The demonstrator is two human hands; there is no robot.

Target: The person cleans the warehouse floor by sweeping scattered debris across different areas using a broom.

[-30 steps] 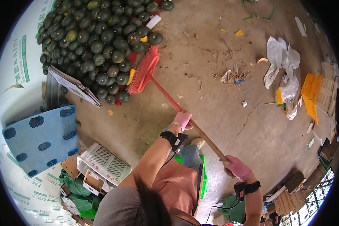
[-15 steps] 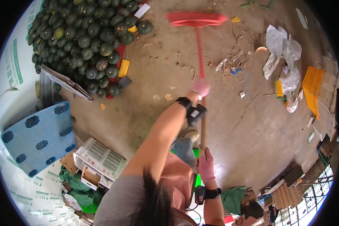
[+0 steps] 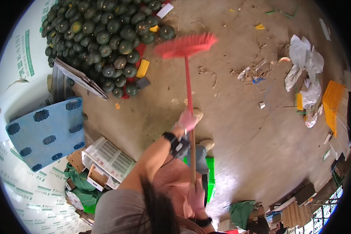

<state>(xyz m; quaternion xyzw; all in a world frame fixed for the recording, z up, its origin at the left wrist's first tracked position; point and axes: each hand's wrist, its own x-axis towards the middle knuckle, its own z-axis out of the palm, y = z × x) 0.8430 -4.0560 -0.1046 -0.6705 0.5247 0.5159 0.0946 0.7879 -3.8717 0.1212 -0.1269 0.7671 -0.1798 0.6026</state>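
A broom (image 3: 186, 46) with a red bristle head and a long handle stretches ahead of me, its head over the concrete floor beside the heap of dark green squashes (image 3: 105, 37). My left hand (image 3: 187, 120), in a pink glove, is wrapped round the middle of the handle. Lower down, near my body, my right hand (image 3: 197, 199) grips the upper end of the wooden handle, also in a pink glove. To the right of the broom head lies a small pile of dry scraps (image 3: 257, 72) with a blue bit in it.
White plastic sheets (image 3: 300, 54) and a yellow crate (image 3: 333, 103) lie on the right. A blue pallet-like panel (image 3: 46, 134) and a white slatted crate (image 3: 110, 159) stand on the left. Behind my legs is a green crate (image 3: 210, 185). A yellow scrap (image 3: 260, 26) lies farther ahead.
The broom head has come back toward me and to the left, nearer the squashes. Both hands have drawn back with the handle, and both shoes now show.
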